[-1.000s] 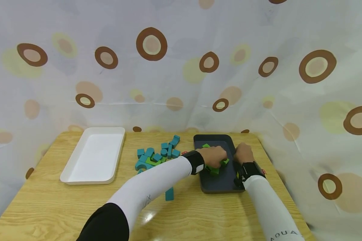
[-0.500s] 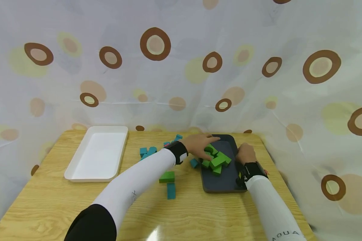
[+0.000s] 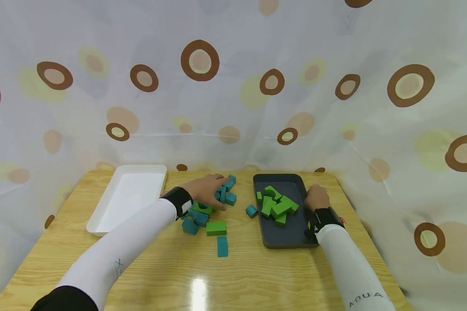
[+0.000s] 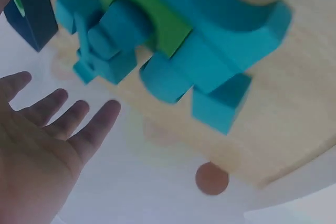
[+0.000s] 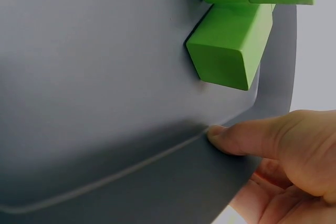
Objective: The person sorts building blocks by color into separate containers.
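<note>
My left hand [image 3: 208,190] reaches over a pile of toy blocks on the table, fingers spread and holding nothing. In the left wrist view its fingers [image 4: 97,127] stand apart, beside blue blocks [image 4: 210,66] and a green arch block [image 4: 168,30]. My right hand [image 3: 317,198] grips the right side of a dark grey tray [image 3: 280,237]. The right wrist view shows the thumb [image 5: 236,137] pressed on the inner wall, with the other fingers outside. Several green blocks [image 3: 282,207] lie heaped inside this tray.
A shallow white tray [image 3: 126,196] stands at the left. A blue cylinder [image 3: 251,211] lies just left of the dark tray. Nearer me are a green block [image 3: 216,228] and a blue block [image 3: 222,246]. A patterned curtain [image 3: 233,86] hangs behind the table.
My left hand has let go of green blocks in the dark tray and moved left, over the pile, fingers spread. My right hand stays at the tray's side.
</note>
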The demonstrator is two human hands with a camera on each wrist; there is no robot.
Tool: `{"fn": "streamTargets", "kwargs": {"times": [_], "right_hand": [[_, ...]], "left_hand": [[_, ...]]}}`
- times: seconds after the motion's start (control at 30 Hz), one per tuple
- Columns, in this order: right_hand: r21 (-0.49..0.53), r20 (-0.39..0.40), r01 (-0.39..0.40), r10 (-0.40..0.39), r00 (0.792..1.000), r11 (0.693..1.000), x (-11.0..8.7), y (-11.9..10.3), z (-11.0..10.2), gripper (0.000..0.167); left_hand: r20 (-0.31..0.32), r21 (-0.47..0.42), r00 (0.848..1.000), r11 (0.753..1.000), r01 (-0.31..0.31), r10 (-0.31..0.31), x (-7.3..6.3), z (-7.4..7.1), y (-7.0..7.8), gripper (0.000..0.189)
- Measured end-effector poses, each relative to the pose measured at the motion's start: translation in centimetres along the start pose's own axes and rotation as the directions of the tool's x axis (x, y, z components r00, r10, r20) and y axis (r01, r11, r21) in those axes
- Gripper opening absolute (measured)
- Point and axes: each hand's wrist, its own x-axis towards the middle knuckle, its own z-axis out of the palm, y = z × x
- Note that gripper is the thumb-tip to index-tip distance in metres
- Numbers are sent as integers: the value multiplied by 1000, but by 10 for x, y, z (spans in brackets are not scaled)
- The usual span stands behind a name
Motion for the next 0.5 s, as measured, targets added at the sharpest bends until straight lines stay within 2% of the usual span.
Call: {"fn": "streamTargets", "kwargs": {"times": [0.17, 0.37, 0.5], "right_hand": [[-18, 15, -25, 25, 1000, 1000, -1, 0, -3, 45], [-16, 8, -34, 34, 999, 999, 3, -1, -1, 43], [-10, 11, -48, 48, 999, 999, 2, -3, 1, 44]], "left_hand": [[94, -54, 995, 998, -23, 28, -17, 20, 9, 96], [89, 79, 990, 990, -120, 113, -23, 34, 23, 81], [154, 79, 972, 978, -193, 179, -21, 38, 30, 57]]}}
